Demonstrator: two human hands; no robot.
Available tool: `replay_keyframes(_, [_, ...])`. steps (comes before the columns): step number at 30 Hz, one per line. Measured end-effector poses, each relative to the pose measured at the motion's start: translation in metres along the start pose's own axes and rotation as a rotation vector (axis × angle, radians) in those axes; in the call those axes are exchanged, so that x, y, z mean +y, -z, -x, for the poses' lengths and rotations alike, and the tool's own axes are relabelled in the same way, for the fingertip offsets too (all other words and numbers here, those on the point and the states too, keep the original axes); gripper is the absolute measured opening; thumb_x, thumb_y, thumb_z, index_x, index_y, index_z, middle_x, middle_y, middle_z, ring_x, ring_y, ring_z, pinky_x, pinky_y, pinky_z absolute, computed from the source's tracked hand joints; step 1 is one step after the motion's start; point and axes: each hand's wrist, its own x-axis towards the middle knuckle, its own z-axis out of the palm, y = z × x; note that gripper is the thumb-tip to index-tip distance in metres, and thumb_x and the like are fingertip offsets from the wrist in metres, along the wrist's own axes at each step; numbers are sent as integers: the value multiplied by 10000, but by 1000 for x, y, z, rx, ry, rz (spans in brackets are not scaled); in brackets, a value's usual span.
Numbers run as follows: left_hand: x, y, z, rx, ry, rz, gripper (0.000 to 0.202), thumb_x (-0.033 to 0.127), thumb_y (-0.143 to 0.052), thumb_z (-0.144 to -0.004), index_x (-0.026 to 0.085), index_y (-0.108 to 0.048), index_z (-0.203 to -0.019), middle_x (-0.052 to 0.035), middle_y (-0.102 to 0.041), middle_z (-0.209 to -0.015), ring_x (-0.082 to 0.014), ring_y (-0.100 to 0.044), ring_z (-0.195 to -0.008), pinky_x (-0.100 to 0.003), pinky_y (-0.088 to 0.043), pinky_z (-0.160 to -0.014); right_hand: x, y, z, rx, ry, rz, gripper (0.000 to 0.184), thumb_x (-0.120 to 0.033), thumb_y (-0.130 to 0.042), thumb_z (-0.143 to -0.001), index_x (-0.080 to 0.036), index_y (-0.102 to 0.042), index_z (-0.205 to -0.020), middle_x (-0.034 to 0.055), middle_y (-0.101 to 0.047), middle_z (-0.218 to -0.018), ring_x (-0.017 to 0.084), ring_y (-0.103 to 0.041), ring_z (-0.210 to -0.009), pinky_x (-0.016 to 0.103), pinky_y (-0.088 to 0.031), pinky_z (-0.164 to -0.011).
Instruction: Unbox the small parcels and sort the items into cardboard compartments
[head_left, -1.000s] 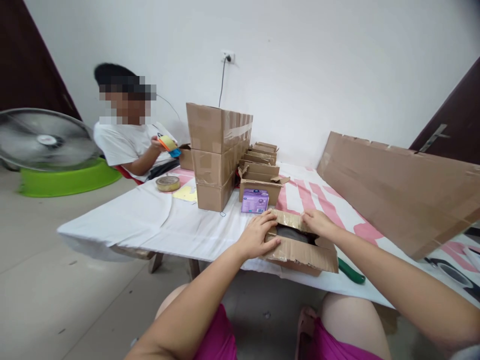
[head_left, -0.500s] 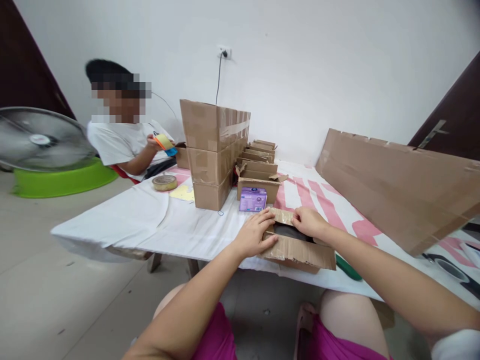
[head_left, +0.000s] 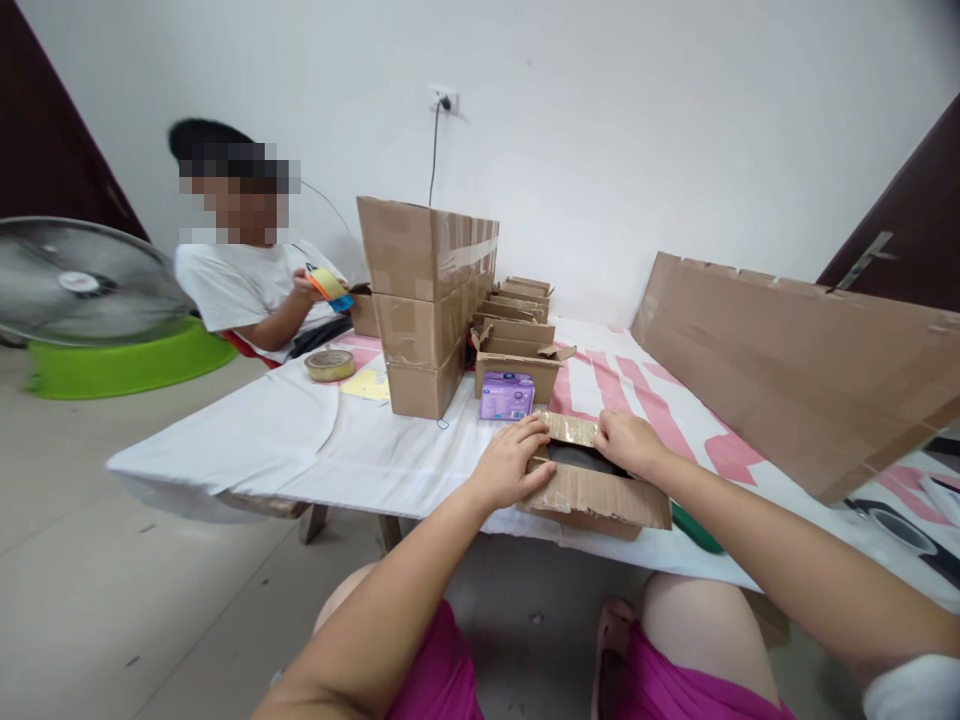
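Note:
A small cardboard box [head_left: 592, 497] lies at the table's near edge in front of me, its long front flap folded outward. Something dark [head_left: 581, 460], whose kind I cannot make out, shows in its opening. My left hand [head_left: 511, 465] grips the left end, thumb near the front flap and fingers at the back corner. At the back right, my right hand [head_left: 632, 443] is curled closed on the box's edge; its fingertips are partly hidden. Just beyond the box stands a purple printed packet [head_left: 507, 397].
Taped boxes [head_left: 415, 335] are stacked behind, beside a row of open boxes [head_left: 517, 375]. A large cardboard sheet [head_left: 795, 370] leans at right. A tape roll [head_left: 330, 364] lies at left. A co-worker [head_left: 240, 285] holds a tape dispenser [head_left: 330, 288]. Something green [head_left: 697, 528] lies right of my box.
My right hand has shifted slightly right along the box's back edge. My left hand stays on the left end. The view has tilted a little.

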Motion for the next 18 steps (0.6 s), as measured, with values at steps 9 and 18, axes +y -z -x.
replay_keyframes(9, [-1, -1, 1, 1, -19, 18, 315, 358, -544, -870, 157, -600, -1105, -138, -581, -1288, -309, -418, -1336, -509, -386, -1083, 52, -10, 18, 124, -137, -213, 152, -258, -456, -797, -217, -453, -651, 25, -623, -705, 155, -549, -650, 256, -340, -564])
replay_keyframes(18, [-4, -2, 0, -5, -23, 45, 292, 344, -518, -875, 159, -597, -1086, -148, -569, -1284, -315, -415, -1333, -530, -378, -1086, 138, -38, 76, 261, -248, -428, 294, -442, -318, -885, -224, -495, -798, 22, -659, -739, 147, -604, -659, 257, -462, -598])
